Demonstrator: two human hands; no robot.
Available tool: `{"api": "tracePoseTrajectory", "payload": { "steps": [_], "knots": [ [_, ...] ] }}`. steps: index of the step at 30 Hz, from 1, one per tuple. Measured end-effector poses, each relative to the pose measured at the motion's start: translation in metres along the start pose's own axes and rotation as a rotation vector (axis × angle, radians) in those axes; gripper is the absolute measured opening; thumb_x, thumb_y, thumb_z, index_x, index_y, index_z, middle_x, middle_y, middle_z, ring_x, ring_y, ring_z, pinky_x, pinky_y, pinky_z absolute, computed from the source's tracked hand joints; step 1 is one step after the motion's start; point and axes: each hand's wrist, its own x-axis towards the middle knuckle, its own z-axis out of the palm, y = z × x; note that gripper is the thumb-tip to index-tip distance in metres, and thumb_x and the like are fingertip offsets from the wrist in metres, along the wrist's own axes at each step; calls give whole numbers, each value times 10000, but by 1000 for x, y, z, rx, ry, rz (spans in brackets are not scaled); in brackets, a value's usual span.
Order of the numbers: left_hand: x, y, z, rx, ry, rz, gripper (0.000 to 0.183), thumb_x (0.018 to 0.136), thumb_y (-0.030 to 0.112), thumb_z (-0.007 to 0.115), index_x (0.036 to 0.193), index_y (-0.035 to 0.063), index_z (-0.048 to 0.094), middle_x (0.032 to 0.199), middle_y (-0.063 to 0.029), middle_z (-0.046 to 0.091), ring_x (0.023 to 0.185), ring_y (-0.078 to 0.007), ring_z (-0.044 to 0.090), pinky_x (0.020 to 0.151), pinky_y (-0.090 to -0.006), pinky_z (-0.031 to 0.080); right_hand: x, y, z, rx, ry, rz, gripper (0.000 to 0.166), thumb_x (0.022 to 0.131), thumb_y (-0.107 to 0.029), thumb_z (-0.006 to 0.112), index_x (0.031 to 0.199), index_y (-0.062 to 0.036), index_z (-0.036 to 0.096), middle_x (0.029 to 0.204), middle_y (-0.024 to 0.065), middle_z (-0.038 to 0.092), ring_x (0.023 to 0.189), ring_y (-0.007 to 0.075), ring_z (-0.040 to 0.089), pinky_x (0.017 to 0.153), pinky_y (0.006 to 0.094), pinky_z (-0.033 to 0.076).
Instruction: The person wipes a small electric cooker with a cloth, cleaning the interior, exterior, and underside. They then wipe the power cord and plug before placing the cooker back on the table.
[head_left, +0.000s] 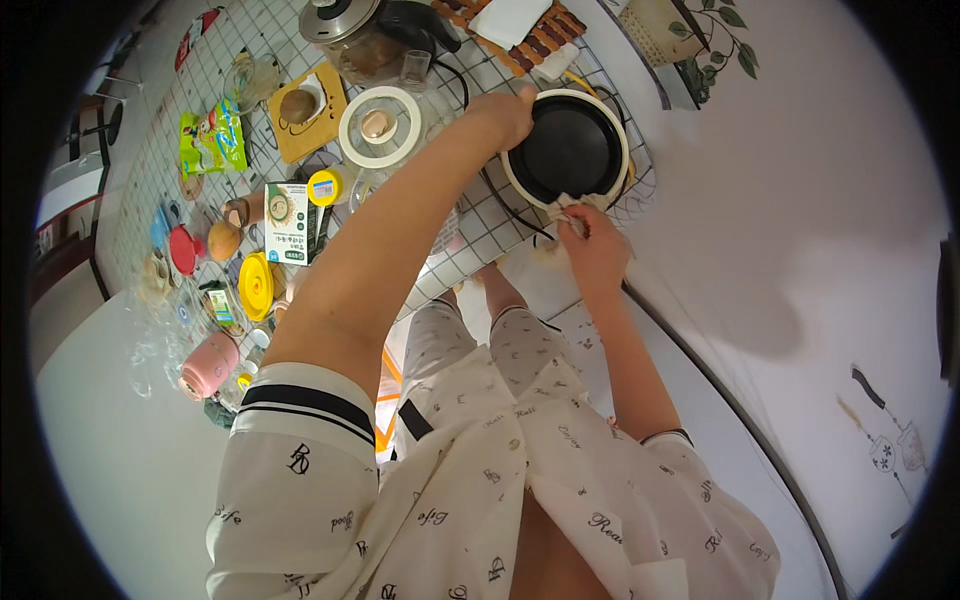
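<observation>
A round electric pot (568, 150) with a black inside and a cream rim stands at the table's right end. My left hand (506, 120) reaches across the table and grips the pot's rim on its left side. In my right hand (598, 255) is a crumpled beige cloth (576, 204), pressed against the near edge of the rim. The fingers of my left hand are partly hidden behind its back. To the left of the pot lies a round glass lid (345, 129) with a cream rim and a knob.
A glass kettle (364, 56) stands behind the lid. Leftward are a wooden board (328, 112), a green snack bag (214, 139), a white box (287, 225), a yellow lid (256, 286) and a pink jar (211, 365). A dark power cord (514, 206) runs beside the pot; a wall (750, 187) is at right.
</observation>
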Motion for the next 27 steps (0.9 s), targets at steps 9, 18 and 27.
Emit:
{"api": "tracePoseTrajectory", "payload": {
  "steps": [9,18,27],
  "knots": [
    [-2,5,-3,-18,24,19,324,950,264,387,1178,35,404,1011,-195,654,975,-370,620,826,-464,476,13,-28,8,36,-80,211,251,756,-265,680,926,-79,676,805,104,666,737,259,633,674,355,481],
    [2,6,7,-7,39,15,305,938,242,421,1155,31,388,967,-194,662,938,-370,634,810,-463,484,9,-42,25,-82,-70,151,252,747,-265,681,918,-82,657,778,101,662,723,265,631,674,355,482],
    [-1,7,8,-16,49,-20,294,942,241,416,1166,56,375,946,-182,670,911,-362,646,776,-468,492,11,-24,0,-70,-14,294,252,715,-287,697,888,-107,664,743,84,659,703,263,635,640,347,487]
  ]
}}
